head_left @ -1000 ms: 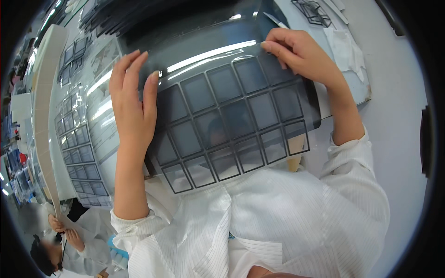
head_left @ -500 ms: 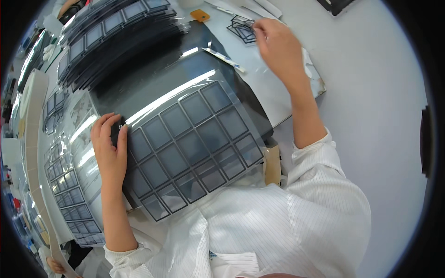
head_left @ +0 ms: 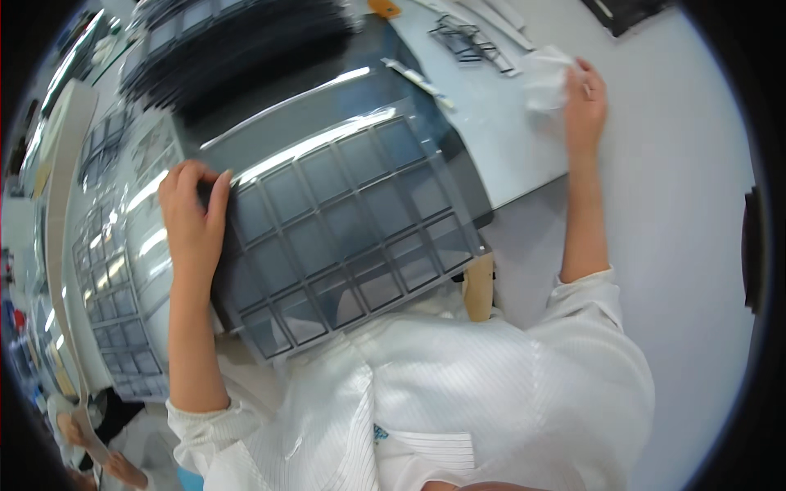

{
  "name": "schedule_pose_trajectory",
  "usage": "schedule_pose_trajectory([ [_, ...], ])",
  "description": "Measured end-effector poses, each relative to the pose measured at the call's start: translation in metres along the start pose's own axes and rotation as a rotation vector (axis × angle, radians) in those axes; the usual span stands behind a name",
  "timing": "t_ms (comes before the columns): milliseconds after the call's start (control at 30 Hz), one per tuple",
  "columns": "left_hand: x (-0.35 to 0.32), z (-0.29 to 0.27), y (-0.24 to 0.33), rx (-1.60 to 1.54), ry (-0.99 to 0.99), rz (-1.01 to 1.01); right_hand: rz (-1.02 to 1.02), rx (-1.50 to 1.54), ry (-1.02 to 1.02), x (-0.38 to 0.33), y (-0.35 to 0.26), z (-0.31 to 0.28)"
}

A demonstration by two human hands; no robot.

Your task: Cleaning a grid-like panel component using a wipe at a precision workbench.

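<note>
A clear plastic sheet (head_left: 483,237) with rows of black rectangular frames lies over a dark surface before me. By its upper left edge, my left hand (head_left: 190,200) is closed with curled fingers. Anything inside those fingers is hidden. Far out to the right, past the corner of the white board, my right hand (head_left: 585,106) is closed on a crumpled white cloth (head_left: 547,78), which looks thin and soft. Loose black frames (head_left: 471,41) lie in a small heap left of the cloth.
A tall stack of dark framed sheets (head_left: 246,61) stands at the back left. A white pen-like tool (head_left: 417,82) lies on the dark surface's right side, with an orange piece (head_left: 383,8) beyond. More framed sheets (head_left: 123,327) lie left. Another person's hand (head_left: 123,470) shows lower left.
My right hand has left the loose black frames, swung right and taken hold of the white cloth. The left hand stays by the sheet's edge. The whole view has shifted slightly.
</note>
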State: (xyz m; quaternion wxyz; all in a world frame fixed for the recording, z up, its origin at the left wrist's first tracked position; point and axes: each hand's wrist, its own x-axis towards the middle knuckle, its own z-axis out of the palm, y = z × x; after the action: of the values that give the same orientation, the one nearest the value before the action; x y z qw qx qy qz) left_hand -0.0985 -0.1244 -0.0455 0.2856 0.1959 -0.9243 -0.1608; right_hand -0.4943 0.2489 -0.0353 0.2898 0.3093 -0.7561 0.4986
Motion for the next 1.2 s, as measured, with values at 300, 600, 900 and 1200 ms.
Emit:
schedule_pose_trajectory([
  [300,-0.003,-0.004,0.003,-0.052,0.023,-0.035,-0.27,0.132,-0.721,-0.013,-0.155,0.061],
  [600,-0.002,-0.003,-0.004,-0.094,-0.007,0.024,-1.014,0.304,-0.991,-0.079,-0.222,0.128],
  [900,-0.004,-0.003,-0.005,-0.071,0.008,0.032,-1.26,-0.215,-0.876,-0.057,-0.204,0.142],
  [1200,-0.003,-0.002,-0.005,-0.064,-0.008,0.031,-1.251,0.167,-0.913,-0.057,-0.219,0.136],
])
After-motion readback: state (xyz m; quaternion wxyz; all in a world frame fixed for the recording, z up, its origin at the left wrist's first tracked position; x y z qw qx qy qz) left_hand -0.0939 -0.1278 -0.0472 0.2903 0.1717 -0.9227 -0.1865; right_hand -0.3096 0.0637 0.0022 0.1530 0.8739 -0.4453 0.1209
